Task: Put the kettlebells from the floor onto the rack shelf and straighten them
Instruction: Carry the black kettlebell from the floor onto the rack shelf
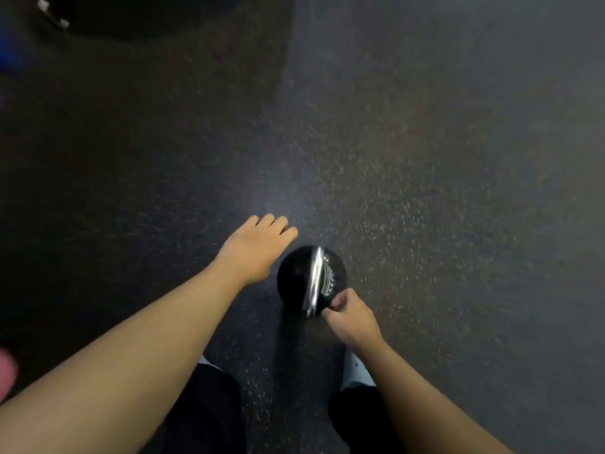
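Looking down, I see the black kettlebell (309, 281) standing on the speckled floor (425, 191) between my hands, my right hand (352, 317) curled at the near end of its shiny handle (314, 280), my left hand (253, 250) loosely open just beside it.

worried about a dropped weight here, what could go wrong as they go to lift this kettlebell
1. The right hand sits at the near end of the kettlebell handle, apparently not wrapped around it; lifting from there could let it tip or slip.
2. The left hand is open beside the bell, not on it, so it gives no support.
3. Both shoes stand just behind the bell, where a drop could land.
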